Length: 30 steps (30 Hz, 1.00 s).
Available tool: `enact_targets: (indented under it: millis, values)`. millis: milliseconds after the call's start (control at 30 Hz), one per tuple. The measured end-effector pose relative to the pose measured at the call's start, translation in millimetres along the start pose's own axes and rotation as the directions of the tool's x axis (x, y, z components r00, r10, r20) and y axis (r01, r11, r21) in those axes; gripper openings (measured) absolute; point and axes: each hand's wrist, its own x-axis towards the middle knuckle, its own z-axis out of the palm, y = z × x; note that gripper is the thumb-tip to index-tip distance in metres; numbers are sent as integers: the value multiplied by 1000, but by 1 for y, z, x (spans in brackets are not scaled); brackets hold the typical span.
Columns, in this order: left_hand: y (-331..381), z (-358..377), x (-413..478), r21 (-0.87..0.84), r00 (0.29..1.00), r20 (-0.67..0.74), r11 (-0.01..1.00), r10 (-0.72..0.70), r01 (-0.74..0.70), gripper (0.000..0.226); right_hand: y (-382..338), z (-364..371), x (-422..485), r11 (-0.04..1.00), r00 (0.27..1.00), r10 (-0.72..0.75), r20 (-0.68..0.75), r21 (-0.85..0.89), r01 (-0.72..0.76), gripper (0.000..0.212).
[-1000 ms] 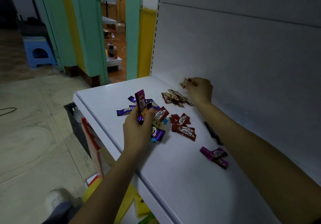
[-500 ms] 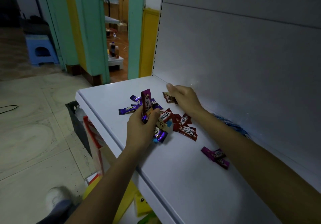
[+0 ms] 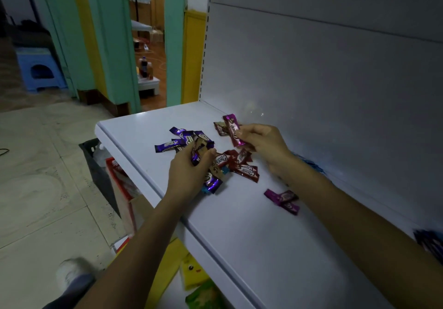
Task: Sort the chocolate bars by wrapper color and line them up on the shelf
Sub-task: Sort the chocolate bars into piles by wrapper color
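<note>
On the white shelf (image 3: 251, 232) lies a loose heap of small chocolate bars. My right hand (image 3: 266, 148) pinches a magenta bar (image 3: 233, 130) and holds it upright above the shelf, just in front of a brown bar (image 3: 220, 128). My left hand (image 3: 189, 172) grips a bunch of purple and brown bars (image 3: 200, 149) over the heap. Purple bars (image 3: 177, 139) lie to the left, dark red bars (image 3: 242, 164) between my hands. Two magenta bars (image 3: 284, 200) lie apart to the right, under my right forearm.
The shelf's white back panel (image 3: 323, 81) rises right behind my right hand. Blue wrappers (image 3: 311, 164) show behind my right wrist, and dark ones (image 3: 429, 244) at the far right. A dark crate (image 3: 96, 162) and coloured packs (image 3: 191, 272) sit below the shelf's front edge.
My right hand came back from the back of the shelf to the heap and took the magenta bar that stood up out of my left hand's bunch. The left hand barely moved.
</note>
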Motion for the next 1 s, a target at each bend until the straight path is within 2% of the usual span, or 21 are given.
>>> enact_targets:
  millis: [167,267,400,533,700,800,867,1000]
  values:
    - [-2,-1,-1,79,997,63,996,39,-44,4,7,-45,-27,976,1000,-12,10,-215,14,17]
    - [0,0,-5,182,988,137,979,72,-97,15,13,-65,-53,959,999,-20,33,-283,29,8]
    - [1,-1,-5,226,983,157,966,91,-126,21,23,-86,-83,945,1000,-12,-3,-326,11,8]
    - [4,-1,-6,221,983,162,968,87,-122,18,38,-95,-107,851,999,12,34,-524,7,8]
    - [4,0,-6,206,984,152,971,92,-122,14,49,-93,-109,751,994,-100,48,-651,107,13]
    - [5,1,-7,204,985,149,972,83,-113,13,53,-95,-103,647,982,-139,129,-739,189,36]
    - [5,1,-7,214,986,143,970,87,-116,13,56,-94,-101,600,976,-122,182,-769,219,44]
    - [3,1,-6,204,986,143,972,87,-115,20,54,-92,-103,595,950,-165,265,-741,310,32]
